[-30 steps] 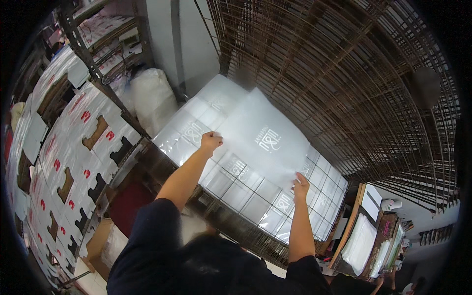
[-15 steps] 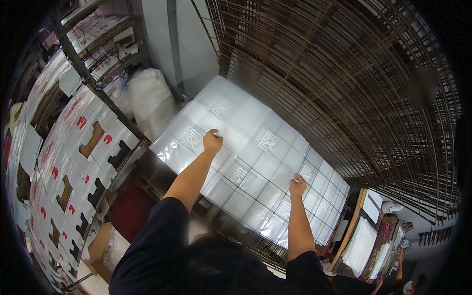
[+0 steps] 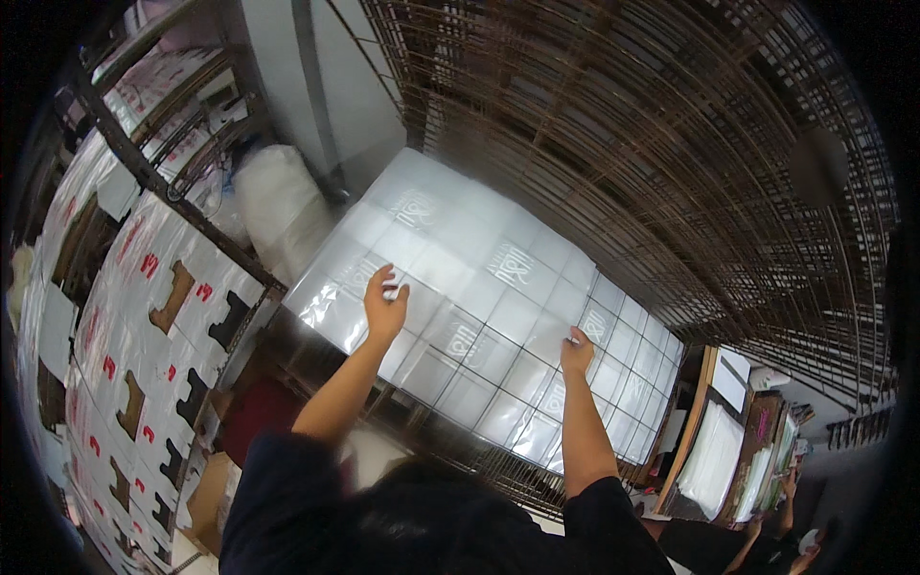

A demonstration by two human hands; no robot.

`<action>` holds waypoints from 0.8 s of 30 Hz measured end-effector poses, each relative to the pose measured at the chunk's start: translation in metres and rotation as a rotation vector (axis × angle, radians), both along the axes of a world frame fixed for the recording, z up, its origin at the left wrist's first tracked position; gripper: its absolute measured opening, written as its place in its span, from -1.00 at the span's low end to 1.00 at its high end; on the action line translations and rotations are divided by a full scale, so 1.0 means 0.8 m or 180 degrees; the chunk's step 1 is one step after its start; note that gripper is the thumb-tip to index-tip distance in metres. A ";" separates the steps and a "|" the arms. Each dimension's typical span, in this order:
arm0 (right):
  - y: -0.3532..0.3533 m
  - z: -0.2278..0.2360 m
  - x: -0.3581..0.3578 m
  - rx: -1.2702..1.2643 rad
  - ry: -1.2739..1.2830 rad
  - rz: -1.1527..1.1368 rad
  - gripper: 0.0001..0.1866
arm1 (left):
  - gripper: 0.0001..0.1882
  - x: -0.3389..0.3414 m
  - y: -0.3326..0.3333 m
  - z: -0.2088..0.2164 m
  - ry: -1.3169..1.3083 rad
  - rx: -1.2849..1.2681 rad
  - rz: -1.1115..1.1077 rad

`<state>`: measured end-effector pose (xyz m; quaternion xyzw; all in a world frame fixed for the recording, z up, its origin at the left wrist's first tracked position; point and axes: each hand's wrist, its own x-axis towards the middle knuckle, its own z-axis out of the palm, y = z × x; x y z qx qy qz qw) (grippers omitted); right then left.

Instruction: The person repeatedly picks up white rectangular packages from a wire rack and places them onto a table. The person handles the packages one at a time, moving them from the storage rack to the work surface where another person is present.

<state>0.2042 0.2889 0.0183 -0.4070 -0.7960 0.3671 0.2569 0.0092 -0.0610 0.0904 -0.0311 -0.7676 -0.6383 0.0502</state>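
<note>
Translucent plastic sheets (image 3: 495,314) with white printed emblems lie across a wire rack (image 3: 479,443), whose dark grid shows through them. Over the left part of the sheets is my left hand (image 3: 386,309), thumb and fingers curved and apart, nothing visible between them. My right hand (image 3: 577,355) is over the right part, fingers curled together. Whatever those fingers may pinch is too small to make out. How closely either hand touches the top sheet is hard to tell.
A stack of rusty wire racks (image 3: 623,125) rises behind the sheets. At left are plastic-wrapped cartons (image 3: 125,355) behind a metal post and a white bundle (image 3: 280,206). A wooden-edged table (image 3: 704,407) with white sheets stands at right, near another person (image 3: 757,541).
My left hand has moved left and a little nearer, its fingers spreading apart. My right hand has stayed nearly in place. The view has shifted slightly.
</note>
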 end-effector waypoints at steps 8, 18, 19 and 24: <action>-0.005 0.002 0.001 0.0187 -0.0029 -0.0022 -0.67 | -0.60 0.106 -0.061 0.012 -0.0576 -0.0094 -0.0117; -0.023 0.021 0.081 -0.0087 0.0444 -0.0060 -0.70 | -0.70 0.204 -0.040 0.031 -0.0533 -0.0376 -0.0998; -0.021 0.019 0.099 -0.0138 0.0535 -0.0113 -0.71 | -0.71 0.214 -0.034 0.027 -0.0329 -0.0445 -0.1163; 0.011 0.017 0.245 -0.0261 0.0928 -0.0652 -0.78 | -0.68 0.280 -0.002 -0.007 -0.0223 -0.0710 -0.2175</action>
